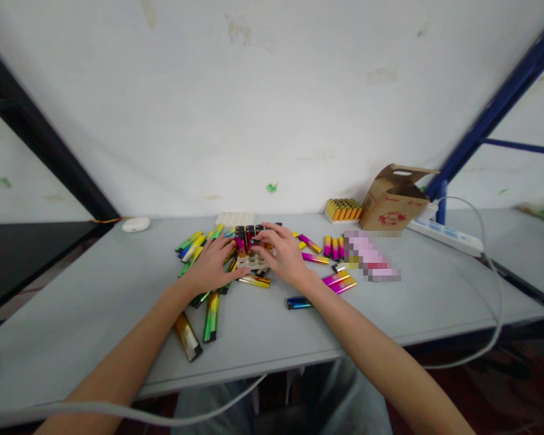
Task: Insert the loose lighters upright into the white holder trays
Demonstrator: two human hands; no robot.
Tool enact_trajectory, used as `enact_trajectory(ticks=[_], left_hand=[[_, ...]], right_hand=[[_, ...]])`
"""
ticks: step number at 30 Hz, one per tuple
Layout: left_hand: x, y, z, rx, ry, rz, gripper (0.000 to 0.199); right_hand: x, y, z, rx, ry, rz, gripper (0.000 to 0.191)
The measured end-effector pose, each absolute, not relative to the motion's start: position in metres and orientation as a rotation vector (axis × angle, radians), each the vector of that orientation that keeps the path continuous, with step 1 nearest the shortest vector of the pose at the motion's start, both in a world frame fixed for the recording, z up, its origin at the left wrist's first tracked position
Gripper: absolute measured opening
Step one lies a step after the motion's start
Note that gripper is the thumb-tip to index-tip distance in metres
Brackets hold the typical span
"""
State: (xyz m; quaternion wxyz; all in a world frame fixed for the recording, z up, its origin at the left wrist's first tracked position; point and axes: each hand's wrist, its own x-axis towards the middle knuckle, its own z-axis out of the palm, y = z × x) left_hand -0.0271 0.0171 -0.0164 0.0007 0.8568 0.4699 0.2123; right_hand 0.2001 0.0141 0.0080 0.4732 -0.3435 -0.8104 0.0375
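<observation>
A pale tray with holes (pixel 250 262) sits mid-table, holding upright lighters (pixel 240 241) with black tops. My left hand (pixel 212 266) lies at the tray's left side, fingers stretched out over loose lighters and thumb pointing right. My right hand (pixel 284 252) bends over the tray from the right; its thumb and fingers close around a dark-topped lighter (pixel 254 243), partly hidden by the fingers. In front of the tray lies a gold lighter (pixel 256 281). Nearer the edge are a green-yellow lighter (pixel 211 317) and a brown-gold one (pixel 188 338).
Behind stands another white holed tray (pixel 236 219). To the right are pink-yellow lighters (pixel 334 248), a block of orange lighters (pixel 343 209), an open cardboard box (pixel 392 202), a blurred pink item (pixel 370 257) and a power strip (pixel 448 237). A white case (pixel 136 225) lies left.
</observation>
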Motion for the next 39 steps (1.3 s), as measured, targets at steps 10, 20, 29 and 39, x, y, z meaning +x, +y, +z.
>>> enact_trajectory(ticks=[10, 20, 29, 39], left_hand=[[-0.026, 0.017, -0.017, 2.689, 1.500, 0.664, 0.066], [-0.028, 0.018, -0.021, 2.711, 1.495, 0.702, 0.070], [-0.027, 0.017, -0.015, 2.703, 1.508, 0.647, 0.072], [-0.027, 0.017, -0.014, 2.695, 1.523, 0.626, 0.071]], right_hand=[[0.200, 0.014, 0.007, -0.887, -1.990, -0.103, 0.013], [0.204, 0.011, 0.009, -0.899, -2.057, -0.245, 0.031], [0.254, 0.036, 0.021, -1.039, -1.840, -0.020, 0.040], [0.291, 0.051, 0.018, -1.690, -2.083, 0.055, 0.034]])
